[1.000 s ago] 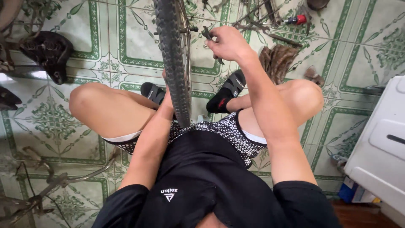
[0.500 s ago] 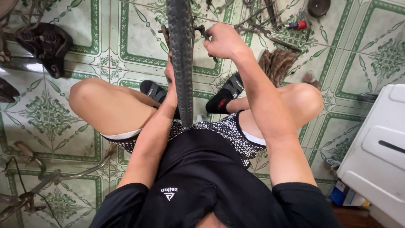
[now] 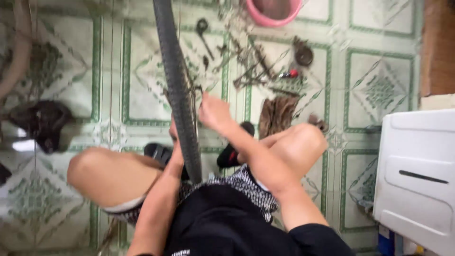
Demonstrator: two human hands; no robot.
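bicycle tyre (image 3: 177,90) | dark, treaded | upright on edge | between knees

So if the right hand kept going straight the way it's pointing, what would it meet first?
The right hand points up-left, at the black rubber bicycle tyre and the spokes beside it. It would likely meet those at once; motion blur hides whether it already touches them.

Small blue and yellow packages (image 3: 389,241) are sitting low at the right edge. They are lying well apart from the hands, under a white cabinet (image 3: 417,175).
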